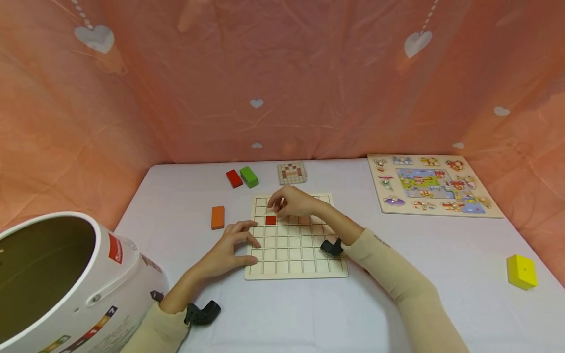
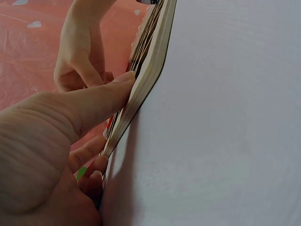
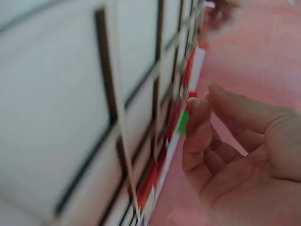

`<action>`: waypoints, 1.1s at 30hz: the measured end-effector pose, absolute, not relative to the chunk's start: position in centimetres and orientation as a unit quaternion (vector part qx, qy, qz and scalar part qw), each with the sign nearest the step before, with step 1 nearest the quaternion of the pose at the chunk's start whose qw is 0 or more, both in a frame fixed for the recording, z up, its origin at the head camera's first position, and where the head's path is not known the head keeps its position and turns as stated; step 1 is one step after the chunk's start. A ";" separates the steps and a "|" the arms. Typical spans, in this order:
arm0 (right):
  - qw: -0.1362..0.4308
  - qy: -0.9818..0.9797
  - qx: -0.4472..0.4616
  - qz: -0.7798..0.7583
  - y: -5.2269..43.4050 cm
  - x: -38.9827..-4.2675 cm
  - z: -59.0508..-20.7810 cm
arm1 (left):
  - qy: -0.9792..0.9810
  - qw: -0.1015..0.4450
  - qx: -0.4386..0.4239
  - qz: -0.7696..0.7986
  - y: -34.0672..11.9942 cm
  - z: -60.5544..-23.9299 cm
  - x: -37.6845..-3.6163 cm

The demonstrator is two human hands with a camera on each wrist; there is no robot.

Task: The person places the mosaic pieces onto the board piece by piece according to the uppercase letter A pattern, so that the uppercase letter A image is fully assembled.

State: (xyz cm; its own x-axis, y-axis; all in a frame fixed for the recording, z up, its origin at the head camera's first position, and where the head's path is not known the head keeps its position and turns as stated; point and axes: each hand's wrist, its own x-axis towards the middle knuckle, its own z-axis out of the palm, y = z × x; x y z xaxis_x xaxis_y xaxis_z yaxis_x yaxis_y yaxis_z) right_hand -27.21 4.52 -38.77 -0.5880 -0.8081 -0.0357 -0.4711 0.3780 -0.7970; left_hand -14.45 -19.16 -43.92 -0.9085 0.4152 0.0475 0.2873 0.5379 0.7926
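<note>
A pale wooden grid board (image 1: 282,255) lies flat on the table. My left hand (image 1: 227,250) rests at its left edge with fingers spread; in the left wrist view the thumb (image 2: 101,101) touches the board's rim. Over the upper rows hovers my right hand (image 1: 293,201), just right of a red square tile (image 1: 270,220). Its fingers are loosely bent, and the right wrist view shows nothing between thumb and fingertips. More red tiles (image 3: 149,183) sit on the board, partly hidden by the right forearm in the head view.
A patterned card (image 1: 291,173) lies behind the board. Red (image 1: 234,178), green (image 1: 249,177) and orange (image 1: 218,217) blocks lie to its left. A picture puzzle (image 1: 423,191) and a yellow block (image 1: 522,272) are at right. A white bucket (image 1: 128,279) stands front left.
</note>
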 end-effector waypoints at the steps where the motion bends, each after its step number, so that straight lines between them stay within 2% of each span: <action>1: 0.216 0.798 -0.399 -0.397 5.1 -27.3 -38.6 | 0.874 0.073 0.200 0.437 -19.2 -43.9 -14.5; 10: 0.243 0.792 -0.375 -0.415 14.8 -27.9 -37.5 | 0.873 0.080 0.195 0.441 -18.8 -43.9 -14.5; 17: 0.274 0.803 -0.357 -0.391 20.9 -27.4 -38.6 | 0.875 0.075 0.193 0.438 -19.0 -43.9 -14.5; 23: 0.283 0.804 -0.345 -0.393 22.2 -26.8 -39.5 | 0.873 0.072 0.196 0.442 -19.2 -43.9 -14.4; 33: 0.248 0.802 -0.388 -0.381 21.9 -26.5 -40.3 | 0.876 0.069 0.200 0.434 -19.1 -44.0 -14.4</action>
